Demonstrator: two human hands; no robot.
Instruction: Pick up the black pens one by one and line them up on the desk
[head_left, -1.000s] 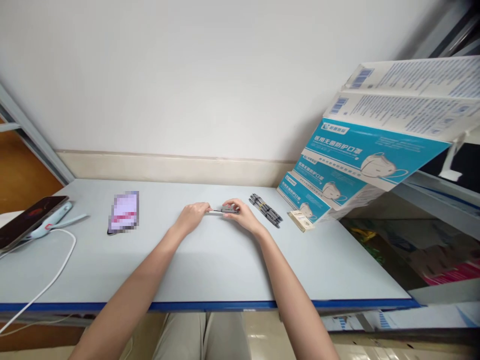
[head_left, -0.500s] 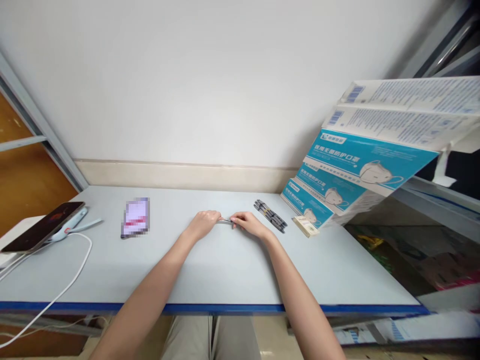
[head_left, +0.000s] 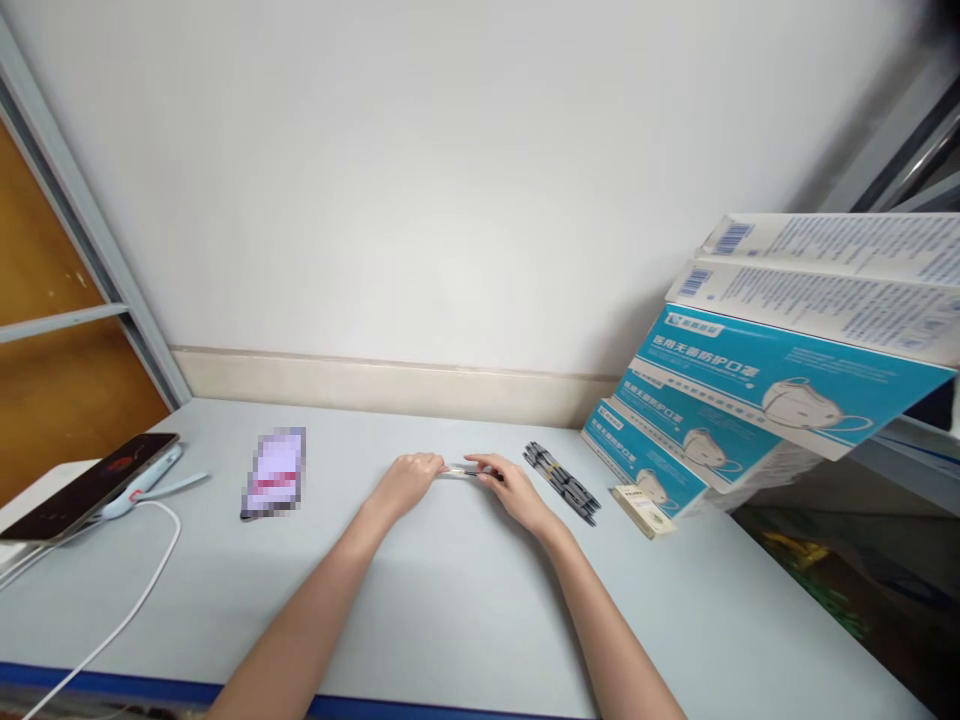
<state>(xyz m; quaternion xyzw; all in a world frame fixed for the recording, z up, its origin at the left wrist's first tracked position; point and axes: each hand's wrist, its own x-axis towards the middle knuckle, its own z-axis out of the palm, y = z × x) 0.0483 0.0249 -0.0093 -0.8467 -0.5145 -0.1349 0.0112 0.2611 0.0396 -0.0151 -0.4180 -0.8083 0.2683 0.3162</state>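
Note:
A thin pen (head_left: 459, 472), pale and see-through on its left part and dark toward the right, spans the gap between my two hands just over the table. My left hand (head_left: 411, 478) is closed in a fist around its left end. At the other end, my right hand (head_left: 511, 490) pinches the dark part, with the index finger reaching along the top. The fingers hide both tips of the pen. Right of my right hand lies a bundle of dark pens (head_left: 561, 482) with a yellowish band around the middle.
A small cream box (head_left: 642, 511) lies beside stacked blue-and-white mask boxes (head_left: 660, 418) at the right. Toward the left are a pixelated phone-like object (head_left: 274, 472), a dark phone (head_left: 94, 485) on a stand, and a white cable (head_left: 154, 570). A wall rises behind the table (head_left: 450, 600).
The view has tilted up, so things sit lower in it. My right hand has shifted slightly away from my left, its index finger lifting, and more of the pen shows.

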